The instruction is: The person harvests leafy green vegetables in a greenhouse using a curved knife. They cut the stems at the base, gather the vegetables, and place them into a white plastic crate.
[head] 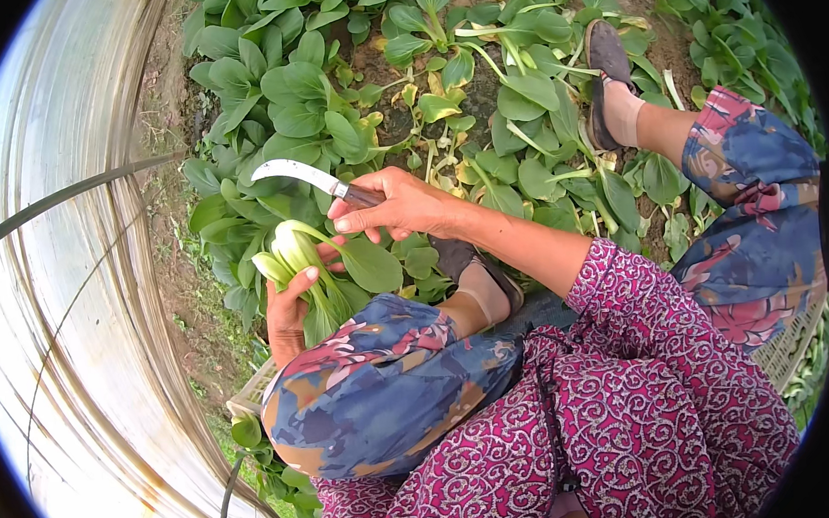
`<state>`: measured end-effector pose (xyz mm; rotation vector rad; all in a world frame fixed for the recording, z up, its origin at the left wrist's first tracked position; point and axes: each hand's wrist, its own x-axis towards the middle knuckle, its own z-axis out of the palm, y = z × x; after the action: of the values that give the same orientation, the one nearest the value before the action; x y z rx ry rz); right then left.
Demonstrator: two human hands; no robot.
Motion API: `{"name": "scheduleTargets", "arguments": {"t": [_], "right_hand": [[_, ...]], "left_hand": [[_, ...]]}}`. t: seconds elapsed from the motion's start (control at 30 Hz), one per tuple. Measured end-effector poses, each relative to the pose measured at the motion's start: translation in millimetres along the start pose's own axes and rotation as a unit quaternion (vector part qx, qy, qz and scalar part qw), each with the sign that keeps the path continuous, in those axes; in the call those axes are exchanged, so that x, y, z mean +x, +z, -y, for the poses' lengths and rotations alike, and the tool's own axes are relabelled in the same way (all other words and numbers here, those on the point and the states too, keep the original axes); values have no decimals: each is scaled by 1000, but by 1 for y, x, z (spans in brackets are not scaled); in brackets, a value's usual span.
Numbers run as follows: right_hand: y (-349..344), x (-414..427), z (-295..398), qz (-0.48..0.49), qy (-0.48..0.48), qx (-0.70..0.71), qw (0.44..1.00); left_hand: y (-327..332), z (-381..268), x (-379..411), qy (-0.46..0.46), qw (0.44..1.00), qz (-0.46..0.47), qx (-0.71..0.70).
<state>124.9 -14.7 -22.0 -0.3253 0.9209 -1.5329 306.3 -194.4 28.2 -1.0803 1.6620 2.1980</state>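
Note:
My left hand holds a cut bok choy above my bent left knee. Its pale stem base points up and its green leaves hang downward. One broad leaf sticks out to the right, below my other hand. In my right hand is a small curved harvesting knife, gripped by its dark wooden handle. The hooked steel blade points left, above the bok choy and apart from it. Part of my left hand's fingers is hidden behind the stems.
Standing bok choy plants grow ahead on the left. Loose cut leaves, some yellowed, litter the soil between my shoes. Along the left runs a translucent plastic sheet wall with a dark hoop. A plastic crate shows behind my left knee.

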Motion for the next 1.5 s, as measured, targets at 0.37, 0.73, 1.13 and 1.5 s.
{"name": "scheduleTargets", "arguments": {"t": [0.37, 0.73, 1.13, 1.5], "right_hand": [[-72, -20, -71, 40, 236, -114, 964], [-72, 7, -115, -129, -6, -478, 869], [-56, 66, -174, -146, -7, -470, 871], [-55, 72, -155, -91, -41, -632, 768]], "left_hand": [[52, 36, 36, -61, 862, 121, 488], [19, 58, 96, -45, 684, 9, 728], [-44, 127, 72, -29, 742, -129, 657], [-11, 137, 67, 1, 649, -126, 751]]}}
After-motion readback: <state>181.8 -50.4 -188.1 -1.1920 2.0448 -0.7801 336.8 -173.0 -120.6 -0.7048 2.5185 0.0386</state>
